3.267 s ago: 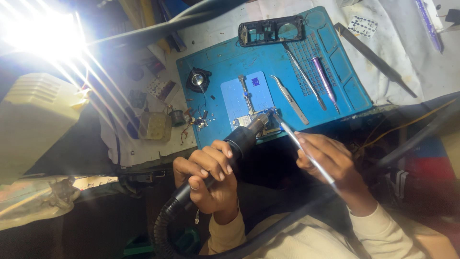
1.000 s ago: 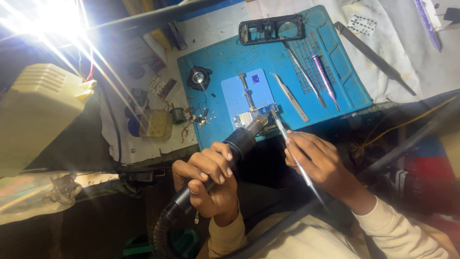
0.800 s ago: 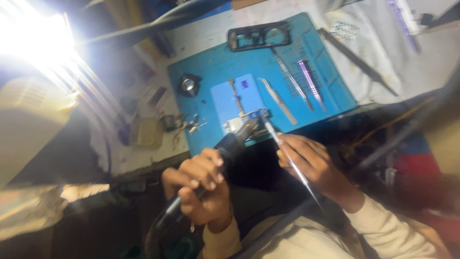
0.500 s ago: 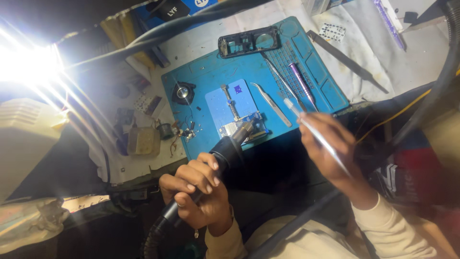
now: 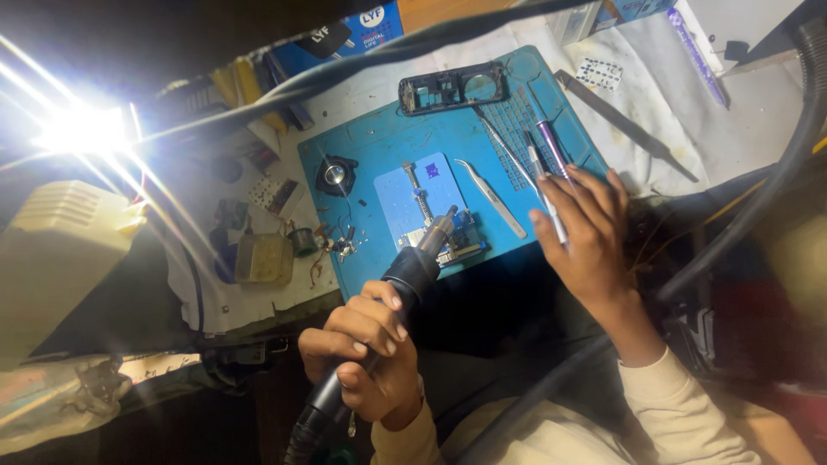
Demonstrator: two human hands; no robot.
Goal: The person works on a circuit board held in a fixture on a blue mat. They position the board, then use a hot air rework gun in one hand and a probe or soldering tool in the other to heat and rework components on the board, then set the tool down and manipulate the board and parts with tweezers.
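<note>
Left hand [image 5: 366,357] wrapped tight round the black hot-air handpiece [image 5: 405,288] — nozzle tip angled down right over the small circuit board [image 5: 448,245], which sits clamped at the near end of the pale blue holder plate [image 5: 418,194] on the blue work mat [image 5: 388,146]. Right hand [image 5: 590,237] off to the side at the mat's right edge, fingers loosely curled, pinching thin silver tweezers [image 5: 543,185] — tips pointing away from the board. Curved tweezers [image 5: 493,196] lie loose on the mat btwn board & right hand. Black phone frame [image 5: 452,88] at the far edge.
</note>
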